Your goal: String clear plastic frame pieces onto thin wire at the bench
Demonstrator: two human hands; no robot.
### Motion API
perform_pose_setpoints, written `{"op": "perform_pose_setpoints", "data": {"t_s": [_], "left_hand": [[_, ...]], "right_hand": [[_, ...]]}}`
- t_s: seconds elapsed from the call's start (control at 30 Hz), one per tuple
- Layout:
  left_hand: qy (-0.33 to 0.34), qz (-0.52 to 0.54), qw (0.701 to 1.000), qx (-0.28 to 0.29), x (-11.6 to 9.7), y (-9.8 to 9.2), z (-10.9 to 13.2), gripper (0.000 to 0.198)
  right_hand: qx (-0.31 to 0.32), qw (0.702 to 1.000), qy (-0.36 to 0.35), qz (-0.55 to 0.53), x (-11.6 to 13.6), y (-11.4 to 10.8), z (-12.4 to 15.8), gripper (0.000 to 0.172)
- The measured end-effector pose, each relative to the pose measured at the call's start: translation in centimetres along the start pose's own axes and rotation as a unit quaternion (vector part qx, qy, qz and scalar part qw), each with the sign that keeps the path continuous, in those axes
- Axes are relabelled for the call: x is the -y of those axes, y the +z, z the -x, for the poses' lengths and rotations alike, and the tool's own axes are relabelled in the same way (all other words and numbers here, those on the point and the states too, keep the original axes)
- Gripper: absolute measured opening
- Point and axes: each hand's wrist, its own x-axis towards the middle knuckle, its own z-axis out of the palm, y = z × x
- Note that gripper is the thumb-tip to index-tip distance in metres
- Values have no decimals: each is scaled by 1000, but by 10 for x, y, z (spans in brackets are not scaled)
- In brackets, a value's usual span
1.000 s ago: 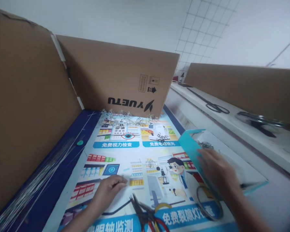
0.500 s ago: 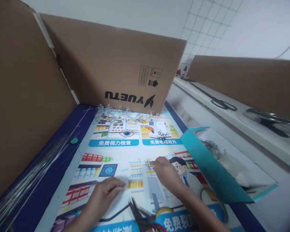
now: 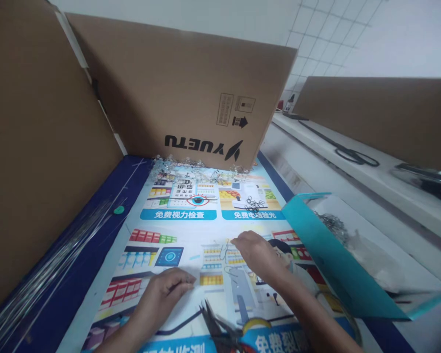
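My left hand (image 3: 169, 291) rests low over the printed sheet (image 3: 191, 235), thumb and fingers pinched together; whatever is between the fingertips is too small to make out. To the right and a little farther out, my right hand (image 3: 255, 250) is also closed, its fingertips on thin bent wire pieces (image 3: 226, 252). Another wire loop shows just below those fingertips. Between my forearms, at the near edge, lie pliers (image 3: 220, 328) with dark jaws pointing away from me and red on the handles. Beyond my right hand sits a small pile of dark wire rings (image 3: 255, 204).
Long straight wires (image 3: 59, 264) lie along the left side, beside a green round piece (image 3: 118, 210). Clear and silvery bits (image 3: 183, 170) are heaped below the cardboard panel (image 3: 191, 88). A teal box (image 3: 327, 260) with wire pieces and a plastic bag stands right. Scissors (image 3: 356, 157) lie on the ledge.
The view has shifted slightly, so the surroundings sit a little farther right. The wire pieces by my right fingertips have spread, with a loop now lower down. My left hand stays pinched.
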Motion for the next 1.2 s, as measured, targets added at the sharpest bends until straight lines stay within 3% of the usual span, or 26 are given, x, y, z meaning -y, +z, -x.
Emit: {"op": "perform_pose_setpoints", "data": {"t_s": [0.23,0.67,0.97,1.2], "left_hand": [[9,7,1000,6,-2,0,-1,11],[-11,10,1000,9,-2,0,-1,11],[-23,-1,1000,11,-4,-1,-1,11],[-26,-5,1000,11,-5,-2,-1,11]], "right_hand": [[34,994,-37,96,3,7,-20,18],[80,982,-33,169,1,-2,7,17],[64,993,-59,77,10,0,29,22],[38,998,-47,7,14,8,23,23]]}}
